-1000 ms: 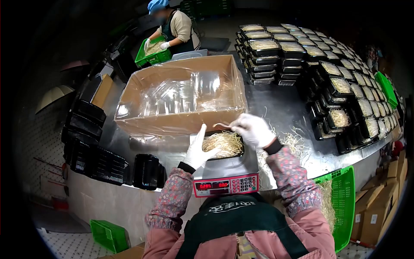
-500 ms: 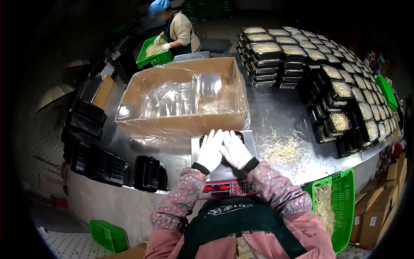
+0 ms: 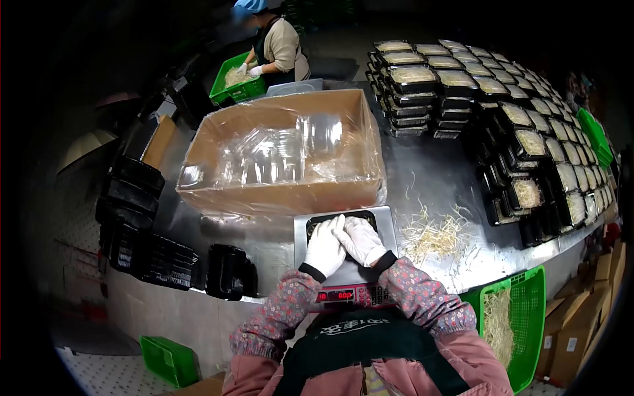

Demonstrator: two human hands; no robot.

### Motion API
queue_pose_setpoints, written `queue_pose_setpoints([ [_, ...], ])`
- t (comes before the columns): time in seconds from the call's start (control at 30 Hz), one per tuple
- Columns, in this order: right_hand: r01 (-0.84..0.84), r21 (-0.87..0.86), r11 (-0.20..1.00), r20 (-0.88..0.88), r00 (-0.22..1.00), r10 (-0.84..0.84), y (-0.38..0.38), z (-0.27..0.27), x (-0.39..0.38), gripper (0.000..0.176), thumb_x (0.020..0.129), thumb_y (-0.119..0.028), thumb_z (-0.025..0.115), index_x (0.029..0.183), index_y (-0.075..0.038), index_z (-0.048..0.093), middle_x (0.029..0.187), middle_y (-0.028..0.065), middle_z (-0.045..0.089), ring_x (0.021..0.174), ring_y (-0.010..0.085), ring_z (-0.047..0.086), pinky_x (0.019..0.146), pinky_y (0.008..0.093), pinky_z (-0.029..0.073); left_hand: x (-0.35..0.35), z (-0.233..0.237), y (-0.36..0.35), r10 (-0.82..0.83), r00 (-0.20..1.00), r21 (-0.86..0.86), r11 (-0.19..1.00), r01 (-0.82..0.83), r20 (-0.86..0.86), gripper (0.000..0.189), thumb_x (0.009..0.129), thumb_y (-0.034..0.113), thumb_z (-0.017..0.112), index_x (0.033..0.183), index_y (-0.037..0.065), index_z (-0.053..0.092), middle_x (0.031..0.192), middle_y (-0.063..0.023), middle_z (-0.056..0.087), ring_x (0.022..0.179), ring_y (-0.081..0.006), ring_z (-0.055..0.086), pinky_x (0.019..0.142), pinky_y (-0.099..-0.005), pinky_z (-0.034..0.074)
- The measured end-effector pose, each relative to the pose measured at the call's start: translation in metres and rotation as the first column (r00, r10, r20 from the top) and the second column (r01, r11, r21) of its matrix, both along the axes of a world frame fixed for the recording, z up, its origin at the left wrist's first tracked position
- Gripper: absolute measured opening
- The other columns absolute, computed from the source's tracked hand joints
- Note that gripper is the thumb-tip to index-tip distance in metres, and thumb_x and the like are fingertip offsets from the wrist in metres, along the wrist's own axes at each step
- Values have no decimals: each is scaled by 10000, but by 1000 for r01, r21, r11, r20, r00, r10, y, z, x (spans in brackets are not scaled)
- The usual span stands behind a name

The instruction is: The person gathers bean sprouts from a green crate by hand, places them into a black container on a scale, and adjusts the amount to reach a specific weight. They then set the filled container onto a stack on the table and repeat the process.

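My left hand [image 3: 325,247], in a white glove, lies over a black plastic tray [image 3: 363,214] with its fingers stretched out. Beside it my right hand [image 3: 362,241], also gloved, rests flat and open, its fingertips touching or overlapping those of the left. The palms hide most of the tray and whatever is in it. Under the tray is the metal plate of a weighing scale [image 3: 300,234], whose red display [image 3: 340,296] is lit in front of my apron. A loose heap of bean sprouts [image 3: 432,234] lies on the table to the right.
A lined carton [image 3: 284,198] of clear plastic lids stands ahead. Filled trays [image 3: 489,86] are stacked at right, empty black trays [image 3: 228,270] at left. A green crate [image 3: 528,330] of sprouts sits low right. Across the table, a person [image 3: 281,46] handles sprouts in another green crate [image 3: 221,82].
Both hands have drawn a little toward me over the tray, and the tray's far rim now shows. The view has shifted slightly. The scale's left digits read differently.
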State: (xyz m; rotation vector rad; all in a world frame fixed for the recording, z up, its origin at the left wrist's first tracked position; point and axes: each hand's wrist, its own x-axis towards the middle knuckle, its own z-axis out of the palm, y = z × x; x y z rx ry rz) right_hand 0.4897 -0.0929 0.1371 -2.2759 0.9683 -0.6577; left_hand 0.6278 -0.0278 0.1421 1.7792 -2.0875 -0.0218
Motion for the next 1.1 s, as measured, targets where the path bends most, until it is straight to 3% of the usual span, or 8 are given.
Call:
queue_pose_setpoints([
  [0.1,-171,153,973,5,985,172,-21,19,-8,580,930,-449,547,1209,58,591,1123,268,648,1058,421,612,932,460,475,3,-5,-2,-6,998,9,1000,6,-65,595,850,223,588,1364,-38,444,1277,-206,552,1152,-371,518,1017,-483,395],
  [0.23,4,130,992,29,1000,-8,-63,85,-7,576,925,-431,599,1296,9,580,1219,250,633,1159,369,602,980,401,480,-2,22,-12,20,999,166,986,-24,25,545,899,305,574,1332,-17,493,1148,-164,588,1036,-342,545,889,-470,446],
  [0.37,69,-375,925,-59,993,-98,-164,35,31,727,886,-503,606,1367,28,474,1235,272,606,1169,376,583,982,448,469,3,18,-10,36,999,141,989,-31,-31,630,902,374,589,1377,-18,459,1177,-159,584,1044,-329,543,896,-455,444],
  [0.47,-67,218,974,-461,872,164,-198,30,44,924,852,-662,560,1453,19,392,1367,267,533,1289,400,494,1100,412,374,13,30,-3,32,970,158,987,7,-241,705,901,316,618,1452,-35,353,1312,-207,544,1165,-363,519,984,-461,425],
  [0.6,-167,304,938,-461,836,298,-201,49,47,524,855,-539,641,1096,-83,731,1069,199,707,1019,336,659,893,411,498,23,16,3,-63,970,25,997,71,-236,496,922,204,580,1367,-1,500,1237,-214,598,1157,-390,537,1020,-456,413],
  [0.8,-145,257,955,-467,847,255,-194,64,33,456,886,-478,640,1078,-73,724,1066,181,707,1033,323,658,906,397,494,32,30,4,-23,847,-15,1000,18,-531,403,944,135,546,1327,12,547,1237,-209,605,1173,-373,548,1033,-433,422],
  [0.9,-182,236,955,-494,824,279,-196,44,28,451,892,-505,617,1052,-101,735,1053,177,706,1035,349,647,904,408,490,33,7,-2,-101,919,-24,995,99,-380,394,942,108,546,1322,4,547,1237,-210,607,1179,-366,550,1040,-421,422],
  [1.1,-220,185,958,-375,885,275,-192,51,18,378,913,-363,637,1193,-114,688,1099,164,705,1050,314,656,925,394,494,37,28,9,47,808,-17,997,-71,-587,380,956,82,546,1328,6,555,1306,-194,597,1232,-315,561,1074,-363,416],
])
